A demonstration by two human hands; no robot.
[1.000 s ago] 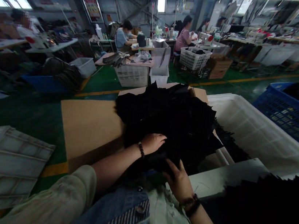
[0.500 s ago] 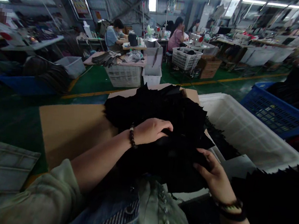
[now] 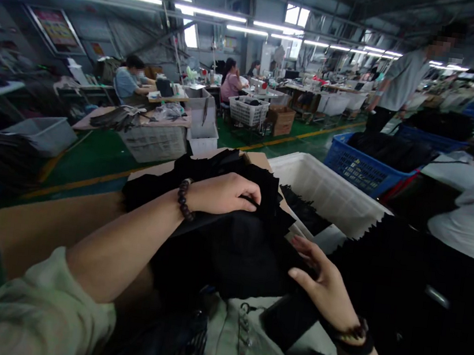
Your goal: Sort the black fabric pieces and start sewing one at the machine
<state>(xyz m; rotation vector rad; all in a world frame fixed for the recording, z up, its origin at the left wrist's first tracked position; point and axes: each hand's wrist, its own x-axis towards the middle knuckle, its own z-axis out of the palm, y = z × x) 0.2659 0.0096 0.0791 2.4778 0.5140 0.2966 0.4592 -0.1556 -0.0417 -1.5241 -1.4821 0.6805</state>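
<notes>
My left hand [image 3: 228, 193] is closed, with thumb and fingers pinching the edge of a black fabric piece [image 3: 232, 247]. That piece hangs down from the hand toward my front. Behind it lies a heap of black cut fabric pieces [image 3: 221, 161] with jagged edges, on an opened cardboard box [image 3: 51, 223]. At the right edge of the fabric is my right hand [image 3: 322, 279], its thumb and fingers apart; the dark cloth makes it hard to see whether the fingertips touch it.
A white plastic bin [image 3: 328, 181] holding more black pieces stands beyond my right hand. Farther right are a blue crate [image 3: 367, 168] of dark fabric and a large black stack [image 3: 399, 303]. A co-worker [image 3: 400, 82] stands behind the crates; others sit at sewing tables.
My view has turned right and tilted up. My left hand keeps its pinch, and the black piece now hangs more spread out below it. My right hand's fingers have opened wider.
</notes>
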